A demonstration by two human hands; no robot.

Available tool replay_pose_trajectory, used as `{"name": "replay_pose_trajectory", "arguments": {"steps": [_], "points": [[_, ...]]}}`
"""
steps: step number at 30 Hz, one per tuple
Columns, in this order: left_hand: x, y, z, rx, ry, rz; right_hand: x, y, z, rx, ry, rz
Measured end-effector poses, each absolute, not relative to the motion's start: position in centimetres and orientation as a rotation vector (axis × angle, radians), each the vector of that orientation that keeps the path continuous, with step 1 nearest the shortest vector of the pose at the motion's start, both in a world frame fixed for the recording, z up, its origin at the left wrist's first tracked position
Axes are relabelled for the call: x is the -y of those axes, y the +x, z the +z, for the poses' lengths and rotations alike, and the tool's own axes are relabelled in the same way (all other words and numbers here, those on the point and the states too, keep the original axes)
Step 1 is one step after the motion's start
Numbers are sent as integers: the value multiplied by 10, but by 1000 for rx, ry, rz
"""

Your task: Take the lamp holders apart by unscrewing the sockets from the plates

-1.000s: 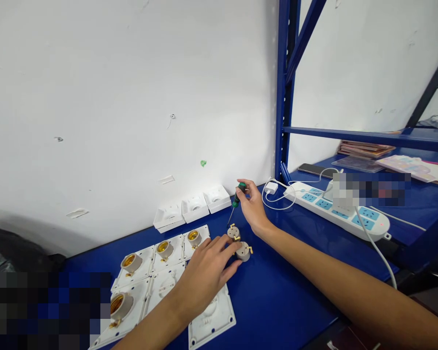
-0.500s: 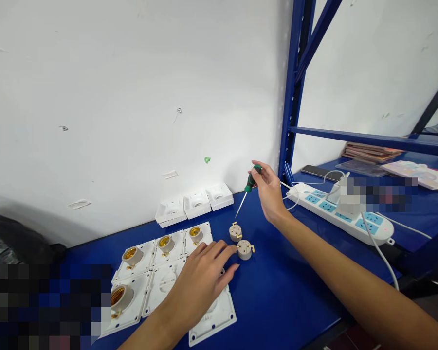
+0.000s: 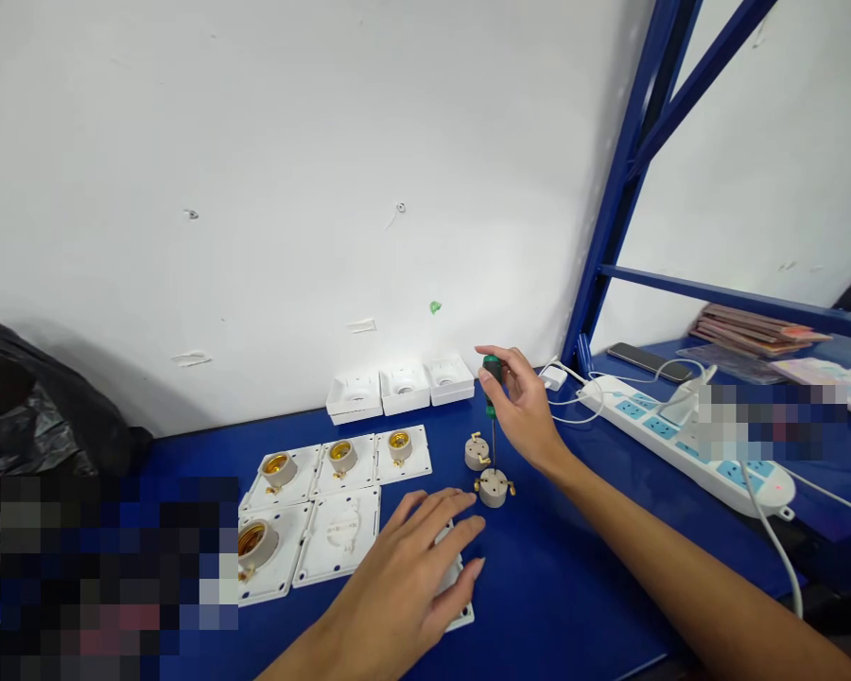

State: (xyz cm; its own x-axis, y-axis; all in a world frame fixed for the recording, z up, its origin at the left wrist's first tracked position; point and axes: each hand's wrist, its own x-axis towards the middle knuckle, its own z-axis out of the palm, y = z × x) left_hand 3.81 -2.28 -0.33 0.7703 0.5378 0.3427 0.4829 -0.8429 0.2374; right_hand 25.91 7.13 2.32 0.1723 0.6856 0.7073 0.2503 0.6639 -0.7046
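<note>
My right hand (image 3: 517, 402) grips a green-and-black screwdriver (image 3: 493, 383) held upright. Its tip meets the top of the nearer round ceramic lamp socket (image 3: 493, 489), which has brass terminals at its sides. Just behind stands a second ceramic socket (image 3: 477, 454). My left hand (image 3: 418, 567) is open, fingers spread, over a white square plate (image 3: 460, 619) that it mostly covers; its fingertips are close to the nearer socket. To the left lie several white plates with brass-lined sockets (image 3: 342, 457), and one white plate (image 3: 337, 534) without a socket.
Three white square box covers (image 3: 404, 390) line the wall at the back. At right lie a white power strip (image 3: 681, 440) with plugs and cables, a phone (image 3: 651, 361) and a stack of papers (image 3: 758, 333). A black plastic bag (image 3: 35, 426) sits at left beside the blue table (image 3: 560, 586).
The screwdriver has gone from slanted above the rear socket to upright on the nearer one. My left hand has drawn back slightly from that socket. The view has shifted left.
</note>
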Motion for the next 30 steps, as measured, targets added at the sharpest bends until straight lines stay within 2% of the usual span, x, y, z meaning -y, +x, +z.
{"name": "replay_pose_trajectory", "arguments": {"steps": [7,30], "points": [[30,39,5,-724,2784,429,-69,259,24,1402,-851,288],[29,43,1,-736,2755,503,-65,257,28,1443,-847,285]]}}
